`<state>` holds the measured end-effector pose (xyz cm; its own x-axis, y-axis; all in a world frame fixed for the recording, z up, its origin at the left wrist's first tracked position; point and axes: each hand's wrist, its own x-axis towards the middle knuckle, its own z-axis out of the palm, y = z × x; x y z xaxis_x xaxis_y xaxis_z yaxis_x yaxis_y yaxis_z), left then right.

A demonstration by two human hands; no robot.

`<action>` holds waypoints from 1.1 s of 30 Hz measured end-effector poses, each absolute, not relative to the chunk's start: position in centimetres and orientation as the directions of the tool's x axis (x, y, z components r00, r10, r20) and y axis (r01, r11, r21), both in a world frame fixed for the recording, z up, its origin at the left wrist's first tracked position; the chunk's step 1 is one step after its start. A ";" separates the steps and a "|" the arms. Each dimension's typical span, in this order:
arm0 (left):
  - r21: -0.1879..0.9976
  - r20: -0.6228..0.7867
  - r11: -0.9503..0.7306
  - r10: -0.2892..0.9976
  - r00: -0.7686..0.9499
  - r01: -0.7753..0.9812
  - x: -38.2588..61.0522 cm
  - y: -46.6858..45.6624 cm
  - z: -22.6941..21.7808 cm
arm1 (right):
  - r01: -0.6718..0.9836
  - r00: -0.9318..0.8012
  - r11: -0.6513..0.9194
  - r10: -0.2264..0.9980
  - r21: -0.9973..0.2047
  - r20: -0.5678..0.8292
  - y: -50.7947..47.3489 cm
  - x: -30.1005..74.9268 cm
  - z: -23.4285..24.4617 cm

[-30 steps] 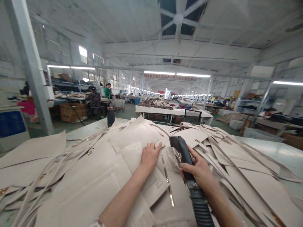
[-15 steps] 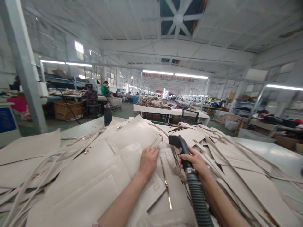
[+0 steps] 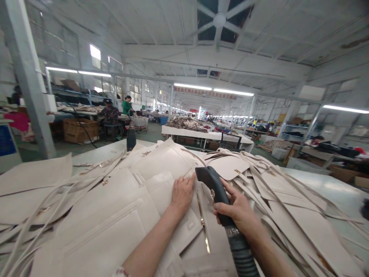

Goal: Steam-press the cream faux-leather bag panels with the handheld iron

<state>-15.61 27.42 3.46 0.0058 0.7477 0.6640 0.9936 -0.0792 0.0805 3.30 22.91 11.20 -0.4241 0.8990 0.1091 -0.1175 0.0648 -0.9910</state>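
Our right hand wraps the nozzle by the far end of the zip; our left hand, loosely flattened, grasps nothing, resting on panels. Seemingly we're mid-pass; the next needs steady panels.

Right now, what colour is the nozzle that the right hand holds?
The nozzle is black, seen best in the head view.

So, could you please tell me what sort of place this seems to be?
Probably a factory floor for bags or similar goods: pale panels and a gold-coloured zip lie in front, a heaped table stands beyond, and strip lights shine in a long hall.
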 end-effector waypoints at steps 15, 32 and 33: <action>0.058 0.662 -0.034 0.749 -0.013 0.998 -15.4 27.8 2.7 | -0.333 -0.397 -0.021 0.910 -0.943 0.120 29.4 4.9 9.8; -0.005 0.623 0.084 0.780 -0.063 0.996 -14.4 27.3 3.2 | -0.166 -0.389 -0.017 0.920 -0.986 0.050 29.9 0.9 8.4; -0.015 0.622 0.089 0.781 -0.060 0.996 -14.4 27.2 3.7 | -0.187 -0.372 0.007 0.925 -0.982 0.077 29.7 0.8 8.2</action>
<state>-14.36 27.16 3.66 -0.0604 0.7805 0.6222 0.9959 0.0893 -0.0154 0.80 29.72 8.17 -0.3723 0.9249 0.0774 -0.1869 0.0069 -0.9824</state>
